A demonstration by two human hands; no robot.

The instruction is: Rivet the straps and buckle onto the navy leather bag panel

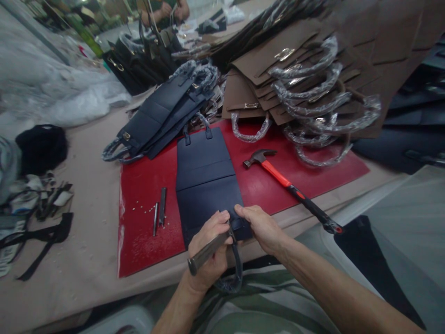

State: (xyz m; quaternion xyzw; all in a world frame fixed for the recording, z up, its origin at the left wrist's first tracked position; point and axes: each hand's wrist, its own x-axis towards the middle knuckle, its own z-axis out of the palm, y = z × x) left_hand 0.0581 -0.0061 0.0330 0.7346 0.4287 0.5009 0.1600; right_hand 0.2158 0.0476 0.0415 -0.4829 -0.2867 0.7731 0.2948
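A flat navy leather bag panel (205, 178) lies on a red cutting mat (146, 185), its far handles pointing away. My left hand (208, 250) is closed around a metal punch tool (205, 254) at the panel's near edge. My right hand (262, 227) pinches that near edge beside the punch. A dark handle loop (236, 273) hangs from the panel over the table edge, below both hands.
A hammer (288, 185) with a red and black handle lies on the mat to the right. Two small metal punches (160, 211) lie left of the panel. Stacks of navy panels (163, 116) and brown panels (299, 79) sit behind. Another person's hands (163, 11) work at the far end.
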